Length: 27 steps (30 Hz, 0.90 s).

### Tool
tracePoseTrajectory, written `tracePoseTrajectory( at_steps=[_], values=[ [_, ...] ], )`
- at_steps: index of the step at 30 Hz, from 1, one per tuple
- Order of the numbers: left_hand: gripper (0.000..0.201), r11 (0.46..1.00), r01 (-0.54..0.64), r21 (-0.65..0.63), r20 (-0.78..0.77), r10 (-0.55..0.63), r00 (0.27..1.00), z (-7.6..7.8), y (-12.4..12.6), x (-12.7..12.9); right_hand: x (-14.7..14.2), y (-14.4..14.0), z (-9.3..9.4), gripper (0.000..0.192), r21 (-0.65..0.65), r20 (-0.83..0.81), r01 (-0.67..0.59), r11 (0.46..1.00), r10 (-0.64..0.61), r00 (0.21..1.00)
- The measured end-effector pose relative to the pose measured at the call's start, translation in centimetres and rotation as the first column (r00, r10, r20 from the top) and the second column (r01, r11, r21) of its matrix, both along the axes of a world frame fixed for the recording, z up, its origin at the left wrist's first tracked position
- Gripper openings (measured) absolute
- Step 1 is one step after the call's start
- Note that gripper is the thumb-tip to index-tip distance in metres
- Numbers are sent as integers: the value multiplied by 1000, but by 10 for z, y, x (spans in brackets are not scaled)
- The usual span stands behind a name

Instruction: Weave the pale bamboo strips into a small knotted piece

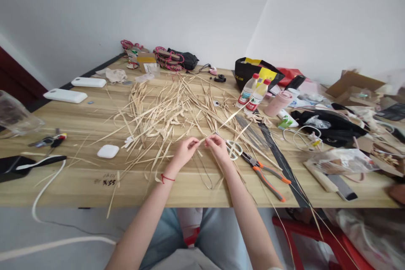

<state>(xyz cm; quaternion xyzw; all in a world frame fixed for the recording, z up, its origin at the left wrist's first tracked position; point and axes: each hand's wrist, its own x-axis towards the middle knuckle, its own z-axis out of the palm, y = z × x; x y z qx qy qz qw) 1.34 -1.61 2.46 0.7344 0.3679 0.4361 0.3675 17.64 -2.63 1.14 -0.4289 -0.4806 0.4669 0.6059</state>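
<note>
My left hand [184, 150] and my right hand [217, 145] meet over the middle of the wooden table [79, 177], fingertips pinched together on a long pale straw strip [229, 119] that runs up and to the right toward the bottles. A red thread circles my left wrist. A big loose pile of straw strips [161, 112] lies just beyond my hands. White-handled scissors [234, 149] and orange-handled pliers [265, 175] lie right of my right hand. A thin wire loop [205, 177] rests under my wrists.
Two plastic bottles [253, 93], a pink cup [279, 103] and a black bag [253, 71] stand at the back right. A white earbud case [108, 151] and two white power banks [65, 95] lie left. Clutter fills the right end. A red stool [316, 232] stands below.
</note>
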Motion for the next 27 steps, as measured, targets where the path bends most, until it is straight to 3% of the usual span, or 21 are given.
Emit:
tracePoseTrajectory(
  at_steps=[4, 9, 15, 20, 27],
  values=[
    [17, 997, -53, 62, 15, 52, 999, -2, 3, 0, -2, -2, 3, 19, 27, 21, -17, 999, 17, 1000],
    [14, 995, -92, 28, 17, 91, 996, -4, 5, 0, -4, -3, 3, 23, -6, 105, -69, 998, 69, 992],
    [17, 993, -21, -119, 46, 26, 999, -3, 6, 1, -3, 1, -3, 28, -43, 117, -80, 996, 84, 990],
    [22, 974, 51, -221, 96, -30, 995, -2, 9, 2, -1, -1, 6, 29, -66, 128, -113, 991, 121, 984],
    [21, 993, 27, -119, -47, -33, 998, 0, 5, 0, 9, -1, 5, 27, -91, 282, -141, 986, 162, 946]
  ],
)
